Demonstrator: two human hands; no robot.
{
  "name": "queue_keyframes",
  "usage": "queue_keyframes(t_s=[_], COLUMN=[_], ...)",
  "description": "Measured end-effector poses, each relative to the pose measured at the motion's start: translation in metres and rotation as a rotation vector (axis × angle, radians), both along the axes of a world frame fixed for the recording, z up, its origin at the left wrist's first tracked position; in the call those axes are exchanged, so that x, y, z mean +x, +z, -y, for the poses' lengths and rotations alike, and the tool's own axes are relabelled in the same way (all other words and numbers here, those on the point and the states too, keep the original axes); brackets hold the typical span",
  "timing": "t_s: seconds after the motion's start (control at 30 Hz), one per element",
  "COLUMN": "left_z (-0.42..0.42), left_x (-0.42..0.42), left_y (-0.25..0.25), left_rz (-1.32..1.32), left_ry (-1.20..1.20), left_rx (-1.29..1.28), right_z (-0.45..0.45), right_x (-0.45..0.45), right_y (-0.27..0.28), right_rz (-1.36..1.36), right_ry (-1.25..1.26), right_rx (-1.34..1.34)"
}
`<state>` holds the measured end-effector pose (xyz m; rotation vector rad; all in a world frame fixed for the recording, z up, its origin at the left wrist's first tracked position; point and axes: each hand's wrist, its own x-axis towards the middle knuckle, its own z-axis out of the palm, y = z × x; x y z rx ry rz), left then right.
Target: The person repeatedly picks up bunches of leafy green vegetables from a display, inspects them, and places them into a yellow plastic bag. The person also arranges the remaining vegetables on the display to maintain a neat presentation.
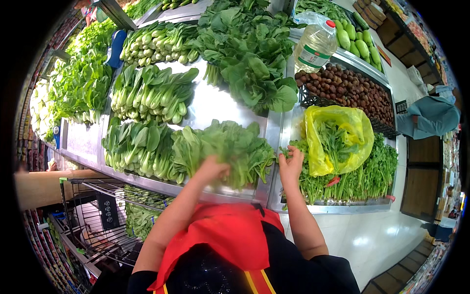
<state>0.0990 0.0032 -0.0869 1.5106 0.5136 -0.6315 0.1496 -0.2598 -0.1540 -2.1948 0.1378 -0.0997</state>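
My left hand [214, 169], blurred by motion, is closed around a bunch of leafy greens [220, 141] at the front of the metal display. The blur hides its fingertips. Bok choy [141, 149] lies in a row to its left, and loose leafy greens [260, 158] are to its right. My right hand [291, 163] has its fingers apart and nothing in them. It hovers by the metal divider, at the left edge of a bed of cilantro-like herbs [378, 172]. On those herbs sits an open yellow plastic bag [315, 147] with leafy stems [332, 141] inside.
Behind the bag are brown chestnut-like produce [352, 92] and a large oil bottle [315, 46]. More bok choy [150, 95] and dark leafy greens [253, 66] cover the display further back. A wire shopping cart [99, 220] stands at left. A person [429, 114] is at far right.
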Motion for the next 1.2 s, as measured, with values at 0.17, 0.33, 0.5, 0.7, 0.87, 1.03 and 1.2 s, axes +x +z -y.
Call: queue_keyframes(t_s=[0.17,0.33,0.5,0.7,0.87,1.03,1.2], left_z=[0.000,-0.001,0.001,0.002,-0.001,0.003,0.002], left_x=[0.000,-0.003,-0.001,-0.001,-0.003,-0.002,-0.002], left_y=[-0.004,-0.007,-0.002,-0.008,-0.007,-0.007,-0.004], left_rz=[-0.013,0.010,0.036,0.003,0.010,-0.021,-0.010], left_ry=[-0.008,0.001,0.028,0.039,0.051,0.038,0.052], left_rx=[-0.010,-0.007,-0.033,-0.033,0.007,0.013,-0.038], right_z=[-0.027,-0.048,-0.040,-0.072,-0.071,-0.036,-0.025], right_x=[-0.020,-0.015,-0.012,-0.067,-0.068,-0.064,-0.068], right_y=[0.027,0.022,0.015,-0.025,0.026,0.026,0.002], right_rz=[0.150,0.120,-0.295,-0.298,-0.202,-0.189,-0.081], right_ry=[0.372,0.322,0.285,0.320,0.490,0.269,0.332], right_rx=[-0.295,-0.333,-0.252,0.291,0.262,-0.146,-0.287])
